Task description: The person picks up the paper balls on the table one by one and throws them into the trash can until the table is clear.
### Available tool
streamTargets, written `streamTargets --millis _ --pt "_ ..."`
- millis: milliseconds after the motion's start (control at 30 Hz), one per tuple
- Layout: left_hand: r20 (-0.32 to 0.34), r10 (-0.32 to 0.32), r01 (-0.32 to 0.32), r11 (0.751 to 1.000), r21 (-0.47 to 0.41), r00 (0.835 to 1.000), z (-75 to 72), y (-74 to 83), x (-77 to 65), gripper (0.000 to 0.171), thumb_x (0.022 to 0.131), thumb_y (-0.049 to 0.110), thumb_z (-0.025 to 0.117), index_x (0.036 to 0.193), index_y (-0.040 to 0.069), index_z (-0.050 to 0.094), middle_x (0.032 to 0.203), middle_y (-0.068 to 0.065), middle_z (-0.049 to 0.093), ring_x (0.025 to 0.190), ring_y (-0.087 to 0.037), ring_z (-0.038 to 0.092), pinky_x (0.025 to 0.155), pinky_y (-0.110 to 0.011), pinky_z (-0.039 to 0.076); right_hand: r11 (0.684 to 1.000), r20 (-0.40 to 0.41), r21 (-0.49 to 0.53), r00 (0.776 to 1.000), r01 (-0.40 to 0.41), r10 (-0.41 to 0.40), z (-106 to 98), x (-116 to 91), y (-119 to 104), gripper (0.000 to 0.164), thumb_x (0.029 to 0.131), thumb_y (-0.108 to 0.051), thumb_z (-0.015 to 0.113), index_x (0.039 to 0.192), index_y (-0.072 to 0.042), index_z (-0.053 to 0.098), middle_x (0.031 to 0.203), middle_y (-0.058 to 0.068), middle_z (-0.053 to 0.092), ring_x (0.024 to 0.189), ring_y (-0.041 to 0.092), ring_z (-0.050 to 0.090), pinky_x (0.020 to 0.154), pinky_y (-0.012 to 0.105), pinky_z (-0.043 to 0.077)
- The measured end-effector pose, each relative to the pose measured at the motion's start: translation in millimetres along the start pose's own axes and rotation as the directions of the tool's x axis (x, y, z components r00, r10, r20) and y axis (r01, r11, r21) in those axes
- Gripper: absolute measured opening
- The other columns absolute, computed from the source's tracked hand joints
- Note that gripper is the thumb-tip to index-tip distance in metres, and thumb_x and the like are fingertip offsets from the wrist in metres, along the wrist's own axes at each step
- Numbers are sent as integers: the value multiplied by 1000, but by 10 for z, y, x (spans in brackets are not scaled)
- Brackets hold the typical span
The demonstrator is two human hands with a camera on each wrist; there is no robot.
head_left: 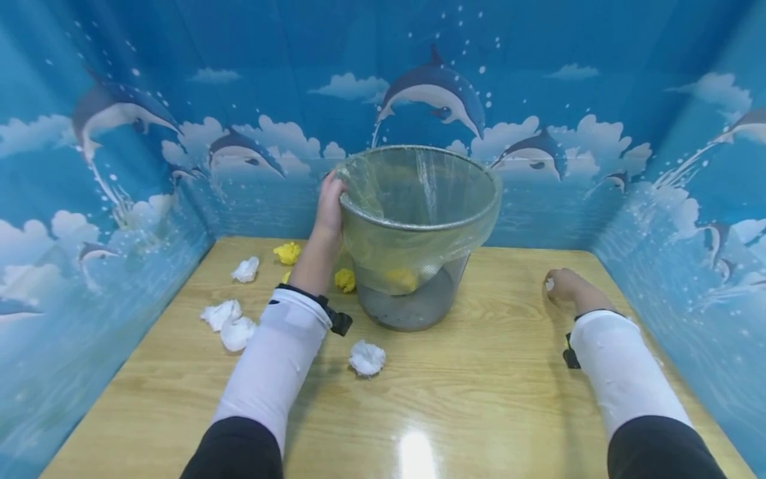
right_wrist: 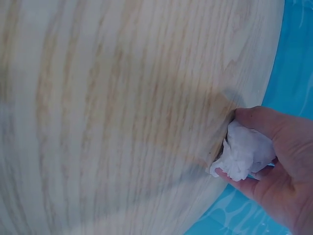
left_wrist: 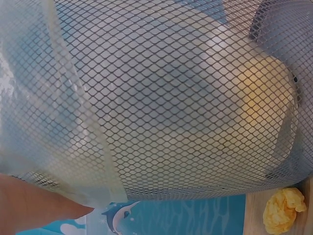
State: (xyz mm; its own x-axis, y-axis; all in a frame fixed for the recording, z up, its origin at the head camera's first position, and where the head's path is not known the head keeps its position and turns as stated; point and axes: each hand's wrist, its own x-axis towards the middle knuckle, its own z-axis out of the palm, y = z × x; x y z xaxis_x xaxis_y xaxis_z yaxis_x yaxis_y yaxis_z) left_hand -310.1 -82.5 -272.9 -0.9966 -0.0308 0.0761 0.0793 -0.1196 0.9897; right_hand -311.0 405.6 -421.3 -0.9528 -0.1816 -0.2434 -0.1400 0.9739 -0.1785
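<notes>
My left hand [head_left: 329, 203] grips the left rim of a grey mesh trash bin [head_left: 409, 314], which stands near the back of the table. A thin, see-through liner bag [head_left: 413, 249] is folded over the rim and hangs down outside. Through the mesh in the left wrist view, a yellow crumpled piece [left_wrist: 254, 95] shows low in the bin. Far to the right, close over the tabletop, my right hand [head_left: 565, 287] holds a crumpled white paper ball [right_wrist: 244, 152] between thumb and fingers.
Several white crumpled paper balls [head_left: 366, 358] lie in front of the bin and to the left of my left arm. Yellow crumpled balls [head_left: 345, 280] lie left of the bin. Blue dolphin-print curtains [head_left: 251, 86] enclose the wooden table [head_left: 479, 379] at the back and sides.
</notes>
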Motion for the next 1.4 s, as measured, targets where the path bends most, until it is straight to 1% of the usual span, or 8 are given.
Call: streamTargets --millis 200,400,667,867,967,1100,1233,1400 --pt "-4 10 -10 1000 10 1000 -4 -1 9 68 89 19 36 155 21 20 163 3 10 149 -18 10 98 -36 28 1000 9 6 1000 -25 25 -14 -4 -17 41 90 -8 52 120 20 48 117 42 52 113 58 46 96 63 40" --pt "-5 13 -13 1000 24 1000 -4 -12 16 68 89 19 36 155 21 20 163 3 10 149 -19 9 97 -36 28 1000 6 5 1000 -28 28 5 -8 0 40 91 -7 50 120 20 47 117 42 52 114 58 46 96 63 40" --pt "-14 15 -15 1000 19 1000 1 -8 14 68 89 20 37 155 22 21 163 3 12 149 -19 12 95 -34 29 1000 -8 13 1000 -16 16 -1 -10 14 39 90 -7 53 118 19 50 115 40 54 112 57 48 95 63 41" --pt "-3 13 -13 1000 15 1000 -6 -19 8 67 90 19 37 155 22 20 163 4 8 150 -18 6 99 -36 28 1000 -2 9 1000 -20 20 -10 -17 19 39 89 -6 53 119 19 49 116 41 53 112 58 48 95 63 41" --pt "1 11 -11 1000 10 1000 -8 -27 2 67 90 19 36 155 22 20 163 4 7 150 -19 4 100 -37 28 999 8 33 999 -33 32 -23 -24 33 40 89 -6 54 120 18 49 119 42 51 114 59 45 97 64 39" --pt "5 10 -10 1000 8 1000 -10 -26 1 67 90 19 36 156 22 20 163 3 7 150 -19 5 100 -36 28 998 0 52 1000 -20 20 -64 -41 56 40 87 -5 58 119 18 50 118 43 50 113 59 45 96 64 39" --pt "2 10 -10 1000 12 1000 -5 -16 2 68 90 20 37 156 22 19 163 4 8 150 -19 6 99 -35 29 999 -31 31 999 16 -15 -134 -70 79 38 86 -4 58 115 19 51 112 41 54 108 58 49 92 63 43" --pt "0 15 -15 1000 12 1000 -1 -7 -8 68 90 19 37 156 22 20 163 4 8 150 -19 7 100 -36 29 1000 -47 13 999 21 -20 -278 -147 68 38 88 -4 56 117 20 50 112 40 55 105 57 51 87 61 45"
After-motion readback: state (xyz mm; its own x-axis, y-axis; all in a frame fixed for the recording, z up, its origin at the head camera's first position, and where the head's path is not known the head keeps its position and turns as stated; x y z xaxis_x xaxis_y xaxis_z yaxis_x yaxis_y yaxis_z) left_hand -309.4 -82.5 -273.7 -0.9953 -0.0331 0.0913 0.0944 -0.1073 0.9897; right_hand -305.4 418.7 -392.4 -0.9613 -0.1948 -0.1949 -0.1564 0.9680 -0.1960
